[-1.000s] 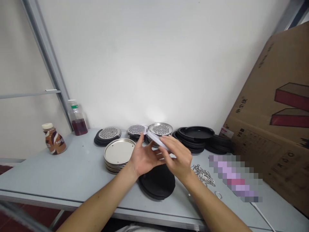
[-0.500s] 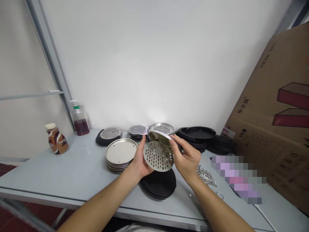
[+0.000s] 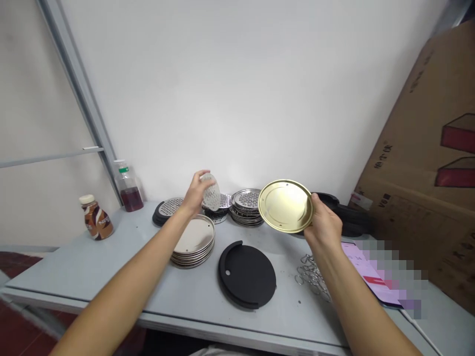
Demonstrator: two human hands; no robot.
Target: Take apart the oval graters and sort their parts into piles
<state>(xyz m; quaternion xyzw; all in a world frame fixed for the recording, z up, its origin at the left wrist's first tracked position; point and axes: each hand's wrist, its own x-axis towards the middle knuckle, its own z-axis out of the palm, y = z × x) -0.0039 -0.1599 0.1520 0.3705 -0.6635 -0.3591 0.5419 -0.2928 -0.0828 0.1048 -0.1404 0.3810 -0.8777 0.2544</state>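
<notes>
My left hand (image 3: 197, 192) grips a round perforated metal disc (image 3: 212, 194), tilted on edge and a little blurred, above the back of the table. In my right hand (image 3: 325, 220) is a shallow round gold-coloured metal lid (image 3: 285, 206), held by its right rim with its face towards me. Below my left forearm stands a stack of silver metal lids (image 3: 195, 237). Between my arms a black round base (image 3: 249, 274) with a raised curved rim and a small hole lies on the table. Metal rings and clips (image 3: 311, 277) are piled beside my right forearm.
Along the wall stand a stack of perforated discs in lids (image 3: 248, 202), another perforated disc on black bases (image 3: 168, 207) and more black bases (image 3: 352, 220). Two bottles, one brown (image 3: 97, 220) and one with dark red liquid (image 3: 130, 195), stand left. A cardboard box (image 3: 426, 198) leans right beside a lit tablet (image 3: 367, 269).
My hands have moved apart. The left has carried the perforated disc up and back to the left; the right has drawn the gold lid rightwards and turned its face towards me.
</notes>
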